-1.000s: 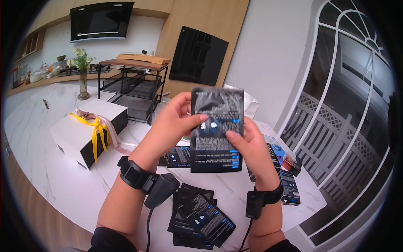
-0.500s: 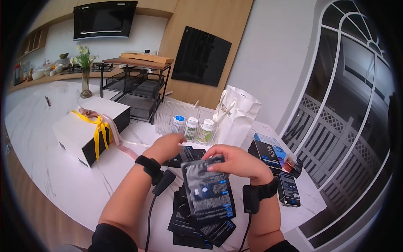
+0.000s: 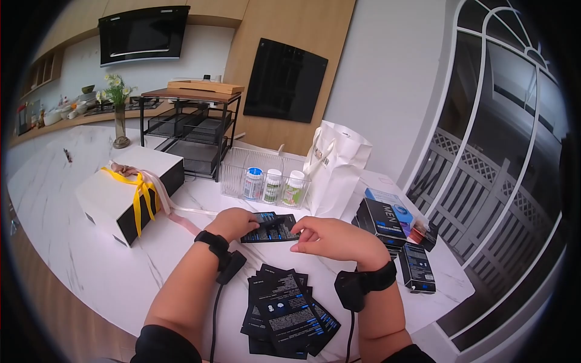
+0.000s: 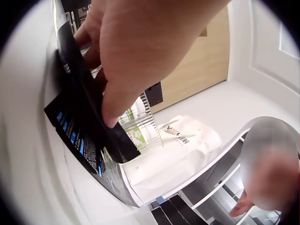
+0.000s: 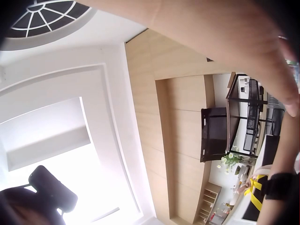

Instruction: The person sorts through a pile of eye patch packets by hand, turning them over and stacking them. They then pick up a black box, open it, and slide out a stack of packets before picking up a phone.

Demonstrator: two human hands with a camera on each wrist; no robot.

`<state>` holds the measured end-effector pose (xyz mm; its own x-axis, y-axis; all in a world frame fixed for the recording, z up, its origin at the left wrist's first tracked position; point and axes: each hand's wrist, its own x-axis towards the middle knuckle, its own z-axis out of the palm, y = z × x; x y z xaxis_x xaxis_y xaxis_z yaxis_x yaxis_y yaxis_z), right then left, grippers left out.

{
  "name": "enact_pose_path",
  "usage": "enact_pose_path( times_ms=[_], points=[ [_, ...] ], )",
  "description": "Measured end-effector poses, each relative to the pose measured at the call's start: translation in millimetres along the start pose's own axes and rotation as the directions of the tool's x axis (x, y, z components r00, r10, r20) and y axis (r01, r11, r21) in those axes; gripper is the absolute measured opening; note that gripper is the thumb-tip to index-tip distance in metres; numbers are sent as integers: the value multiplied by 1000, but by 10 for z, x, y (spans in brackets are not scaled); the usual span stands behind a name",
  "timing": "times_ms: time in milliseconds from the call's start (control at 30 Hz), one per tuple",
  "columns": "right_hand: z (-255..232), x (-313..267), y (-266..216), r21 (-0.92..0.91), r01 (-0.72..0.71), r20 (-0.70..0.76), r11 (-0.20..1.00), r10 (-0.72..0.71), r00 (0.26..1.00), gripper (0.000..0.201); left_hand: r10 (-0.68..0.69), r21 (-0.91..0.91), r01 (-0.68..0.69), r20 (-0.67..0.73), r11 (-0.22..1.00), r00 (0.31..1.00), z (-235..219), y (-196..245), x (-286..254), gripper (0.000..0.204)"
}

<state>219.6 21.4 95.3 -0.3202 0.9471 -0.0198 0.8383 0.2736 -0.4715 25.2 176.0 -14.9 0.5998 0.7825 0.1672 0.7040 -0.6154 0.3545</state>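
Observation:
My left hand pinches the near edge of a black sachet between thumb and fingers, lifting it off other flat black sachets on the marble table. The left wrist view shows more printed sachets below it. Just right of them hovers my right hand, its fingers loosely bent with nothing between them. Closer to me lies a fanned pile of black sachets with blue and white print, one lying squarely on top.
Behind the hands stands a clear ribbed organizer with three bottles, beside a white paper bag. Black boxes lie at the right edge. A white gift box with yellow ribbon sits left, near a black shelf rack.
The sachet both hands held up was lowered by the right hand and released onto the near pile. My left hand has moved to the farther sachets and taken hold of one.

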Motion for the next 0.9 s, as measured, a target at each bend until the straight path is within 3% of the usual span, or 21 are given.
enact_pose_path(
  times_ms=[67, 100, 167, 200, 233, 300, 367, 433, 467, 500, 533, 567, 600, 633, 733, 800, 900],
  points=[
    [-11, -1, 17, 46, 0, -58, 999, 3, 998, 38, 39, 86, -24, -175, 996, 984, -45, 12, 9, 26],
    [-23, 0, 23, 44, 3, -60, 999, 0, 998, 38, 39, 88, -24, -178, 996, 983, -87, 36, 6, 26],
    [-51, 6, 43, -1, -22, -159, 1000, 22, 987, 38, -69, 88, 110, -384, 990, 921, -199, 105, -25, 18],
    [-63, 17, 68, 2, -18, -165, 1000, 18, 986, 38, -46, 73, 94, -488, 993, 872, -255, 127, -51, 15],
    [-71, 31, 101, 32, -2, -228, 999, 9, 974, 39, -40, 83, 92, -489, 992, 871, -327, 167, -77, 15],
    [-67, 70, 134, 71, 26, -303, 997, -3, 953, 41, -60, -31, 52, -643, 998, 764, -498, 300, -125, 14],
    [-46, 117, 139, 24, 74, -542, 997, -49, 839, 41, -39, -159, -103, -705, 982, 708, -625, 467, -147, 17],
    [-30, 165, 130, 125, 147, -632, 981, -36, 774, 41, -121, -367, -156, -629, 917, 768, -774, 720, -209, 16],
    [-23, 189, 120, 203, 215, -700, 955, -12, 714, 42, -71, -490, -326, -630, 809, 773, -753, 743, -162, 18],
    [-35, 206, 116, 219, 233, -714, 948, -7, 700, 42, -22, -594, -469, -634, 654, 773, -731, 758, -119, 19],
    [-69, 216, 121, 398, 406, -674, 823, -37, 737, 37, 10, -709, -481, -557, 516, 831, -810, 879, -189, 20],
    [-99, 227, 122, 554, 539, -641, 634, -87, 763, 33, 37, -762, -465, -504, 451, 863, -836, 920, -221, 21],
    [-132, 183, 62, 616, 527, -620, 585, -52, 783, 25, 54, -765, -455, -486, 456, 872, -863, 967, -258, 22],
    [-157, 114, 7, 623, 484, -600, 614, -22, 800, 20, 71, -769, -445, -467, 460, 881, -889, 1013, -296, 23],
    [-108, 127, -16, 600, 538, -659, 591, -15, 752, 18, 74, -745, -446, -476, 496, 876, -945, 1066, -363, 21],
    [-43, 200, 45, 448, 548, -732, 706, -63, 679, 21, 34, -724, -459, -518, 515, 855, -1008, 1130, -442, 18],
    [-18, 157, -46, 346, 525, -768, 778, -87, 634, 24, 43, -702, -496, -555, 511, 831, -1035, 1102, -444, 19]
  ],
)
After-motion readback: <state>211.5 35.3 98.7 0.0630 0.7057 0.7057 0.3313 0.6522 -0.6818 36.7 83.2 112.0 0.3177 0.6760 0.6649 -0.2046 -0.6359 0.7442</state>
